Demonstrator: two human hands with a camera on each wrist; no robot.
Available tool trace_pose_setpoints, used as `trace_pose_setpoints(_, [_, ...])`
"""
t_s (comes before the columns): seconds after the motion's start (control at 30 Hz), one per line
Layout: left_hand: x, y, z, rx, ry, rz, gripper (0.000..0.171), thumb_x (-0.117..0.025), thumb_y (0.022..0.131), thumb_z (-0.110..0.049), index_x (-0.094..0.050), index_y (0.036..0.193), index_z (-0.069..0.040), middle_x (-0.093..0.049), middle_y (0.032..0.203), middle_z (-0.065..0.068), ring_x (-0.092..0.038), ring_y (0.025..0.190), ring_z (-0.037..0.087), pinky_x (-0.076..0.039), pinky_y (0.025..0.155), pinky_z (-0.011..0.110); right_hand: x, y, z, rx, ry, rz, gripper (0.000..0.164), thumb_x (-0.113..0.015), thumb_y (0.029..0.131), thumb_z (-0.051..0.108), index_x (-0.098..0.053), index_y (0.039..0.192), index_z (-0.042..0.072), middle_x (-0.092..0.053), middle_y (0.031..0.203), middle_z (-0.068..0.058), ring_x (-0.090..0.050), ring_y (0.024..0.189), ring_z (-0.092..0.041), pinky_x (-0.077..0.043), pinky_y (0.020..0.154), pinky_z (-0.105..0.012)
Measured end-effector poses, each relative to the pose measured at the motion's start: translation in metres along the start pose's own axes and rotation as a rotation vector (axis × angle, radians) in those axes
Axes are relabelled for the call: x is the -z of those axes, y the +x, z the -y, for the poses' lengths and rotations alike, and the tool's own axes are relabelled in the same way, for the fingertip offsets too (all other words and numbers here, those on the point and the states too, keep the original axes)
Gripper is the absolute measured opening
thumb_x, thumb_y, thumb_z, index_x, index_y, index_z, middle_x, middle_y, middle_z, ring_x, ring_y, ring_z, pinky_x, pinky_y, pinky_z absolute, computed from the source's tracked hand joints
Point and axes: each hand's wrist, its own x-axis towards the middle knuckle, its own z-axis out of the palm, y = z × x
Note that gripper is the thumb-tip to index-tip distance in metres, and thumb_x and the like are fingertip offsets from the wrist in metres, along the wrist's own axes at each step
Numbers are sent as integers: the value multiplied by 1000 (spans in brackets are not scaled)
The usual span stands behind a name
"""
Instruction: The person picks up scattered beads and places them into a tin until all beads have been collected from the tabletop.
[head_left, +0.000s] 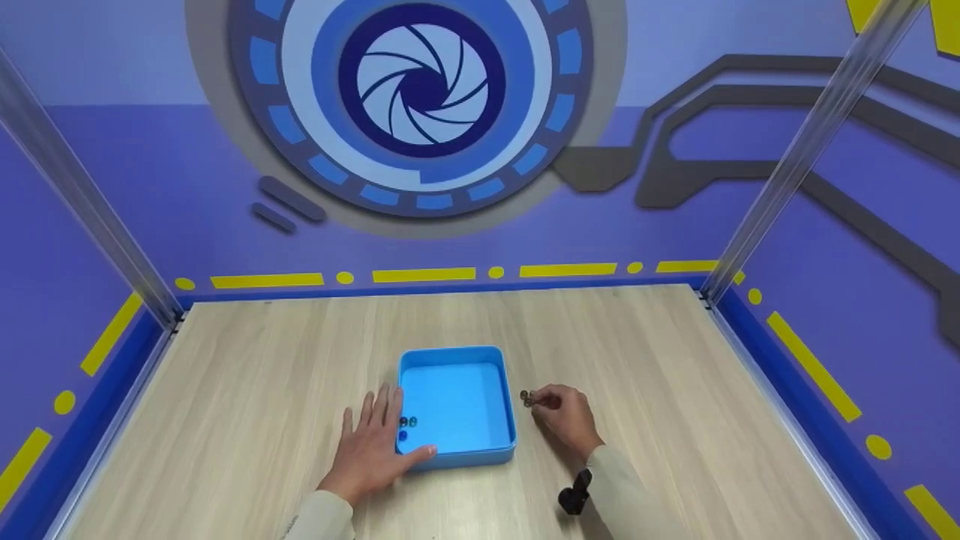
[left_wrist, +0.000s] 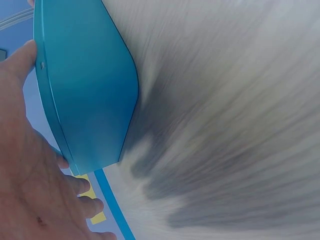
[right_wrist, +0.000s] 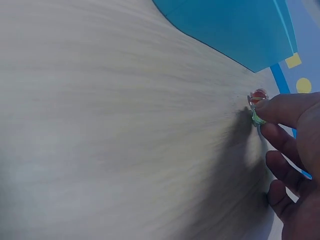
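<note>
A square blue box point(head_left: 457, 401) without a lid sits on the table. Inside its left front corner lie several small glass marbles point(head_left: 403, 435). My left hand point(head_left: 369, 454) rests against the box's left side, fingers straight and spread, with the thumb over the front rim. To the right of the box, my right hand point(head_left: 566, 416) pinches at a greenish clear marble point(right_wrist: 257, 119) with thumb and index finger. A marble with red in it point(right_wrist: 258, 95) touches or nearly touches those fingertips. The other fingers of the right hand are loosely bent.
The light wood table point(head_left: 262, 375) is enclosed by purple printed walls point(head_left: 150, 187) at the back and both sides. Clear corner posts point(head_left: 814, 142) stand at the back. A black device point(head_left: 574, 495) is on the right wrist.
</note>
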Motion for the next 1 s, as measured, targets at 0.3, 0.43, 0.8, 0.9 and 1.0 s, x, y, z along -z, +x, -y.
trace_pose_setpoints(0.3, [1,-1,-1,2,-14,6,109,-57,77,-76,-18,156,-12,-17,162,16,-12,149,41,-3,113,69,0,-2,-2,52,-25,-12,15,-70,81,-1,-74,89,11,-72,90,-1,-63,82,-13,-51,73,-25])
trace_pose_setpoints(0.43, [0,-1,-1,3,-12,3,109,-58,77,-76,-18,156,-12,-17,162,16,-13,149,41,-4,114,68,1,-2,-3,55,-19,-13,16,-70,80,-3,-74,89,10,-72,89,-2,-63,81,-13,-51,73,-26])
trace_pose_setpoints(0.8, [-1,0,0,6,-7,1,111,-56,75,-78,-18,156,-12,-17,162,15,-13,149,41,-3,113,69,1,-3,-3,14,-9,-23,14,-70,81,-1,-73,90,10,-71,89,-1,-62,82,-12,-50,74,-27])
trace_pose_setpoints(0.9, [0,0,-1,5,-8,0,111,-56,76,-78,-18,156,-12,-17,162,15,-13,149,41,-4,113,69,1,-3,-2,4,-7,-30,14,-70,81,0,-73,90,10,-71,88,-1,-61,81,-12,-50,73,-26])
trace_pose_setpoints(1.0, [1,-1,-1,8,-6,4,111,-56,76,-79,-17,156,-12,-17,162,15,-13,149,41,-4,113,69,2,-3,-1,-7,-7,-34,14,-71,81,1,-73,90,11,-70,87,0,-60,79,-11,-49,72,-25])
